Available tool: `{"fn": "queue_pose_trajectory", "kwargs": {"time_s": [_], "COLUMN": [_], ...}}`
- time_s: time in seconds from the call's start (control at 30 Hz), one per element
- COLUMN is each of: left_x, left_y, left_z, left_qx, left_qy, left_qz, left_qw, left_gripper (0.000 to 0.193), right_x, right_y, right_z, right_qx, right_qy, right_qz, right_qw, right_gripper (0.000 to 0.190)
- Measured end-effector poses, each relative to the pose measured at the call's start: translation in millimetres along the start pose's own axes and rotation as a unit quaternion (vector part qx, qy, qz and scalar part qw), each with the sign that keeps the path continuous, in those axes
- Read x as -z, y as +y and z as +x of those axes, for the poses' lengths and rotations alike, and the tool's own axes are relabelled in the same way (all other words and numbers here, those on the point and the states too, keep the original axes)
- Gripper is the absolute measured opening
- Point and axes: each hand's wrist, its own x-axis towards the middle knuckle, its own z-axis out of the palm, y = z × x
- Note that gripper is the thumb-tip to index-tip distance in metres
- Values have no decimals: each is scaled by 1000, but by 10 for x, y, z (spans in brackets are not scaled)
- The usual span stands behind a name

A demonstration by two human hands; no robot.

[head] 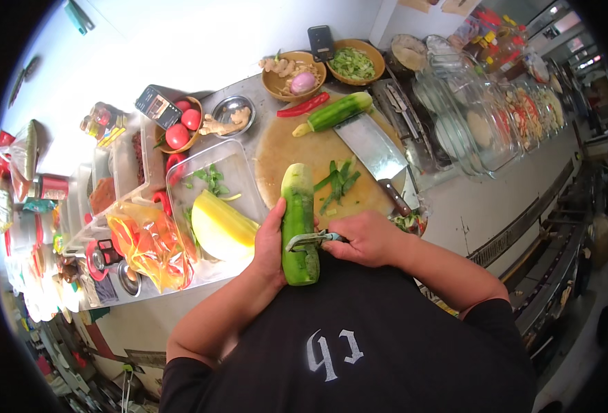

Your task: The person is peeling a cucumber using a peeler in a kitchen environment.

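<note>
My left hand (270, 248) grips a thick green cucumber (298, 211), which stands nearly upright in the view in front of my shirt. Its far end is pale, while darker skin covers much of the rest. In my right hand (368, 238) is a vegetable peeler (309, 238), its blade lying across the lower part of the cucumber. Beyond them, a heap of green peel strips (339, 181) rests on the round wooden chopping board (278, 155). A second cucumber (339, 112), a red chili (303, 105) and a cleaver (372, 144) with a brown handle lie there too.
Left of the board, a clear plastic tray (242, 155) holds a yellow melon wedge (221, 224) and green leaves. Bowls of tomatoes (177, 135), ginger (231, 121) and chopped greens (353, 63) line the back. Stacked glass dishes (459, 129) stand at right; an orange plastic bag (151, 245) lies left.
</note>
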Motion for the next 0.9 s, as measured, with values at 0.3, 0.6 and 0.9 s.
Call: {"fn": "queue_pose_trajectory", "kwargs": {"time_s": [0.3,0.6,0.9], "left_x": [-61,-104,-36], "left_y": [15,25,6], "left_z": [-54,-90,-96], "left_qx": [2,49,66], "left_qy": [0,27,-38], "left_qz": [8,24,22], "left_qw": [1000,998,997], "left_gripper": [50,52,51], "right_x": [-37,27,115], "right_y": [10,35,110], "right_z": [-25,64,157], "right_qx": [-12,-7,-28], "right_qy": [38,87,148], "right_qz": [-31,-78,-118], "right_qw": [999,993,981], "right_gripper": [33,36,32]}}
